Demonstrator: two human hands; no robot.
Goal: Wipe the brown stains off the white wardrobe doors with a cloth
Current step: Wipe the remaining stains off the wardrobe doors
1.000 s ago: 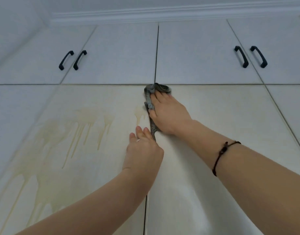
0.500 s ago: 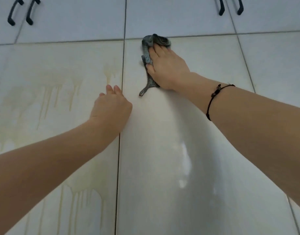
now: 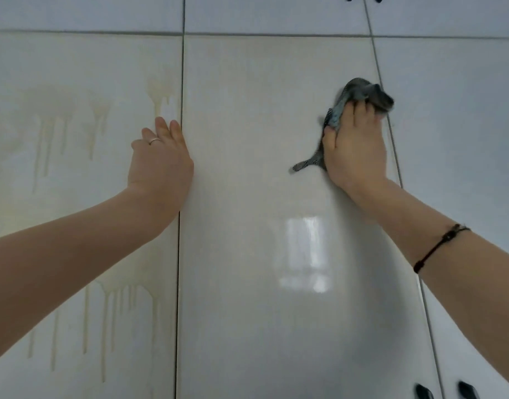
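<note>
One grey cloth (image 3: 359, 95), bunched, gripped by right hand (image 3: 355, 148) and pressed to middle door (image 3: 247, 197) near its right edge. One left hand (image 3: 161, 162), flat, fingers together, on left door (image 3: 83, 191) beside the seam. Two bands of brown drip stains (image 3: 54, 131) there. Two black handles (image 3: 423, 394) bottom right.

Two hands are showing, the left hand (image 3: 161, 165) and the right hand (image 3: 355, 151), with one cloth (image 3: 359, 93), one ring (image 3: 154, 141) and one bracelet (image 3: 437, 246). Six wardrobe doors (image 3: 261, 197) are filling the view, with four dark handles (image 3: 423, 394) peeking in.
</note>
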